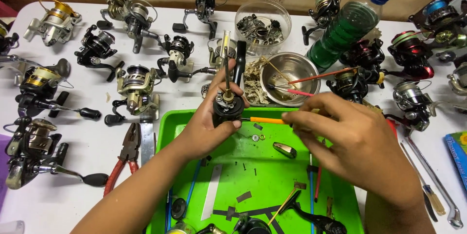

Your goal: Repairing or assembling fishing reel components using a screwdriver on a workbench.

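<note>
Your left hand (206, 127) has its fingers clamped on a black reel body (227, 110); your right hand (352, 144) fingers pinch an orange-handled screwdriver (265, 121) against it, the green tray (272, 175) below both.

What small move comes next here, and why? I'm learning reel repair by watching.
Probably turn the orange-handled screwdriver a little: the right hand pinches its handle, its tip sits against the black reel body, and the left hand steadies that body above the green tray.

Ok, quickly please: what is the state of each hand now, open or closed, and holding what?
Left hand: closed in a grip around a black reel body, held upright.
Right hand: fingers pinched on an orange-handled tool, its tip at the reel body.
</note>
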